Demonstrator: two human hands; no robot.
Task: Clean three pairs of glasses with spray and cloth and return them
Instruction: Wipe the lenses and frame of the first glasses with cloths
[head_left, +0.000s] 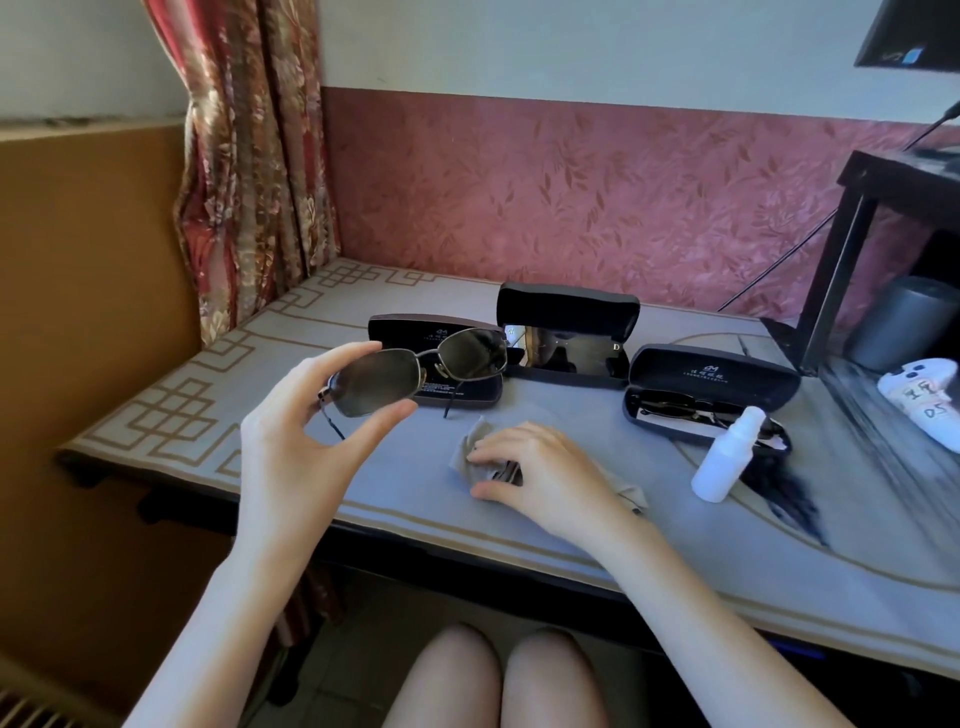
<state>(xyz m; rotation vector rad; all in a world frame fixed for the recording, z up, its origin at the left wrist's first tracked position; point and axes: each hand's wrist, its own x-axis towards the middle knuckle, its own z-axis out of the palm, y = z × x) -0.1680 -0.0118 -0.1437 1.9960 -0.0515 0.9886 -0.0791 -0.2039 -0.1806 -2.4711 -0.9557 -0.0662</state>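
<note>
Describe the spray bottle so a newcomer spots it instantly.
Look at the right half of the grey table. In front of the rightmost open glasses case stands a small spray bottle. It is slim and white; the case behind is black.

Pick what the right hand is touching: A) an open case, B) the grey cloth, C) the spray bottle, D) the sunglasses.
B: the right hand curls its fingers into the grey cloth; the left hand holds the sunglasses, and the spray bottle stands untouched.
</note>
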